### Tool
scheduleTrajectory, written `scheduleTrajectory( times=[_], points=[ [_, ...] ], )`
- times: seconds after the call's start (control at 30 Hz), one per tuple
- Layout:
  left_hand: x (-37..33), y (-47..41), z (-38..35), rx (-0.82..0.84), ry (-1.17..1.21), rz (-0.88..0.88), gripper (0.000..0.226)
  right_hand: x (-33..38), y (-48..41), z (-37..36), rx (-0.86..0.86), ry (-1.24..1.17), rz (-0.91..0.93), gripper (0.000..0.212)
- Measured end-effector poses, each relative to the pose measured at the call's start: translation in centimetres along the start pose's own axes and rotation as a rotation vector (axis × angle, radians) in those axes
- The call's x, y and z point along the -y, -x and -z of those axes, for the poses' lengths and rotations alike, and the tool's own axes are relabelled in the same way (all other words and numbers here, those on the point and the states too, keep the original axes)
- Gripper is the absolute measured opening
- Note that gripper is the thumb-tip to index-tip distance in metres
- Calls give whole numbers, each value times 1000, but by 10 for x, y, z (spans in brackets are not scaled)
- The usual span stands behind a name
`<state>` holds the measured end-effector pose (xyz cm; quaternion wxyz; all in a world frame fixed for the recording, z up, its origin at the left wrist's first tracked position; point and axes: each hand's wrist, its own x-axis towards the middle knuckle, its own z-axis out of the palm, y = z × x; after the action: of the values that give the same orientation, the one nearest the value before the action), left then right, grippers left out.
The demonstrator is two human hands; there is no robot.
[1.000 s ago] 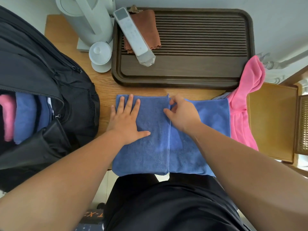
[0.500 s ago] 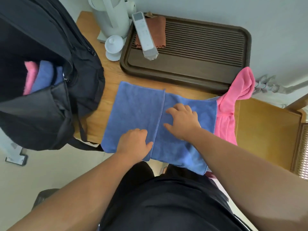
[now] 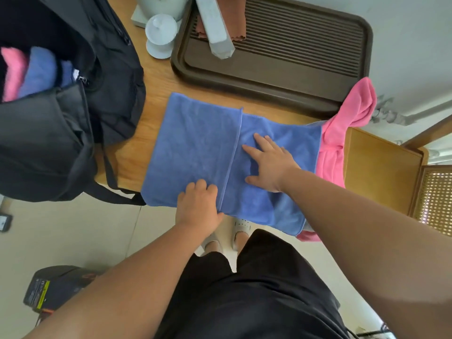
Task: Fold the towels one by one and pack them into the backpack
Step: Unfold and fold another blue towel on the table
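1. A light wooden table (image 3: 159, 77) is standing against a pale wall (image 3: 403, 33), with pale floor tiles (image 3: 73, 241) showing below its near edge. A dark brown tray (image 3: 269, 77) is sitting at the back of the table, and it is serving as the landmark for every place below.
2. On the tray's slatted top, a pale bar-shaped device (image 3: 215, 25) is lying across a brown cloth (image 3: 238, 33). Just left of the tray, a white lidded cup (image 3: 161, 33) is standing.
3. Right of the tray and nearer the person, a wooden chair (image 3: 381, 167) is standing. A pink towel (image 3: 342, 133) is draping from the tray's near right corner down towards the person.
4. Well left of the tray, the black backpack (image 3: 73, 143) is sitting open, with a folded pink towel (image 3: 12, 72) and a folded blue one (image 3: 39, 69) showing inside.
5. The blue towel (image 3: 195, 148) is lying flat just in front of the tray's near rim.
   - Its long axis is running alongside that rim.
   - Its left end is pointing at the backpack and its right end is touching the pink towel.
   - Its near strip is hanging past the table edge.
6. The towel's left part is lying folded over, its hem running crosswise from the tray side towards the person.
7. The left hand (image 3: 199, 206) is gripping the towel's edge farthest from the tray, fingers curled over it just left of the hem.
8. The right hand (image 3: 271, 162) is pressing flat just right of the hem, fingers straight and spread.
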<state>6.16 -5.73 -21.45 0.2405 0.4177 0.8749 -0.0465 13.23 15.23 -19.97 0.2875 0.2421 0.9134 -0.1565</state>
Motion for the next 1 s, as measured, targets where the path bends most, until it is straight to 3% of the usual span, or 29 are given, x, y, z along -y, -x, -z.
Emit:
scheduleTrajectory(
  times=[0.17,0.4,0.63,0.8,1.0],
  points=[
    [-4,6,-4,-18,0,18,30,16,-5,10,-195,-11,11,68],
    [-5,10,0,-92,184,118,19,38,-22,13,-171,-144,-29,69],
    [-1,25,-1,-140,313,179,24,38,-24,15,-135,-137,16,53],
    [1,31,0,-105,361,198,20,39,-26,22,-91,-149,-50,71],
    [6,25,-8,-68,407,175,14,46,-33,22,-114,-128,-27,57]
  ],
)
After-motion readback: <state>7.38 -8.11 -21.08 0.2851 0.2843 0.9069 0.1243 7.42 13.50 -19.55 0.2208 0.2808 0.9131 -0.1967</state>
